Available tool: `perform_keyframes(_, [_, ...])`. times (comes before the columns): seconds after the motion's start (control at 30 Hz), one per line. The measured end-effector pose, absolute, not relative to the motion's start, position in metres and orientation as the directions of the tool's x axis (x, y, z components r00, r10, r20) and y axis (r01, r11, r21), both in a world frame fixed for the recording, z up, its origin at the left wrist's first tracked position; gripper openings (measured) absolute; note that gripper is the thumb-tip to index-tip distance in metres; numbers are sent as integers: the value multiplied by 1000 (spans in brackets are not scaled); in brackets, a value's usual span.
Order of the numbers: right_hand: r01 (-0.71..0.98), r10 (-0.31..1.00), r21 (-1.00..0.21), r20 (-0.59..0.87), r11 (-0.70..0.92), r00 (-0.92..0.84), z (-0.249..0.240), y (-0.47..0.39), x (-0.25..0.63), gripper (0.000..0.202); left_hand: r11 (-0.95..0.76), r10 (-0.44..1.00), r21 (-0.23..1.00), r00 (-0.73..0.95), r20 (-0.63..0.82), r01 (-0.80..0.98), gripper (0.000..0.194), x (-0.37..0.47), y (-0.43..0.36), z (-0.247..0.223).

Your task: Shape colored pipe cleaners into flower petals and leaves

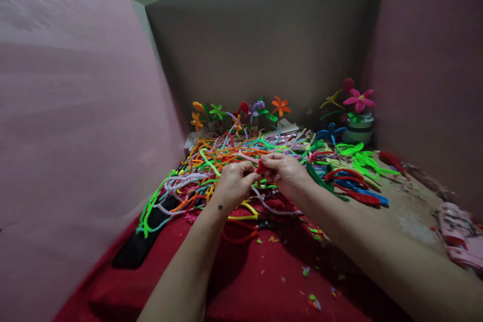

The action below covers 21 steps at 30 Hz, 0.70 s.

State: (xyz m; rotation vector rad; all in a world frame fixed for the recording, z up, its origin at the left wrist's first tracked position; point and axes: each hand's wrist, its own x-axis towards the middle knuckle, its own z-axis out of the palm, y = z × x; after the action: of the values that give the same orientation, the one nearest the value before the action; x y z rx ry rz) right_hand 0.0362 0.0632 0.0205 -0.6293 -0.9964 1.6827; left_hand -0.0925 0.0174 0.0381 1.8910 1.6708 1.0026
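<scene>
My left hand (237, 181) and my right hand (282, 173) meet in the middle of the head view, above a wide heap of coloured pipe cleaners (196, 181). Between their fingertips is a small red pipe cleaner piece (260, 167), pinched from both sides. Fingers cover most of it, so its full shape is hidden. Just below the hands, wire cutters with red handles (241, 237) lie on the red cloth (245, 282). Beside my right wrist are dark green pipe cleaners (324, 183) and a bundle of red and blue ones (358, 192).
Finished pipe cleaner flowers (281, 105) stand along the back wall. At the back right, a pale green pot (358, 130) holds a pink flower (360, 100). A black flat object (132, 249) lies front left. Pink shoes or sandals (458, 234) sit far right. Fuzzy scraps (314, 302) dot the cloth.
</scene>
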Motion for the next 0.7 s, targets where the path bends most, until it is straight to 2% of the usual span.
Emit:
perform_keyframes(0.13, [-464, 940, -884, 104, -63, -324, 16, 67, 36, 19, -153, 980, 755, -4, 201, 638, 14, -93, 19, 38])
perform_keyframes(0.27, [-484, 933, -872, 114, -70, -341, 16, 65, 34, 22, -113, 993, 858, 23, 117, 501, 17, -92, 18, 41])
perform_keyframes(0.37, [-428, 895, -902, 236, 57, -379, 15, 62, 34, 23, -66, 997, 928, 0, 71, 366, 20, -90, 15, 43])
perform_keyframes(0.47, [-293, 888, -939, 281, 178, -363, 16, 59, 35, 24, -51, 998, 941, -19, 61, 335, 20, -90, 16, 44])
perform_keyframes(0.53, [-228, 888, -947, 297, 227, -351, 18, 57, 36, 26, -73, 996, 930, -29, 89, 361, 19, -93, 18, 44])
perform_keyframes(0.6, [-188, 878, -952, 296, 240, -376, 21, 55, 37, 29, -156, 982, 924, -48, 183, 348, 23, -99, 19, 45])
perform_keyframes(0.7, [-146, 862, -971, 234, 188, -449, 25, 52, 35, 28, -235, 969, 950, -31, 246, 205, 28, -107, 20, 45])
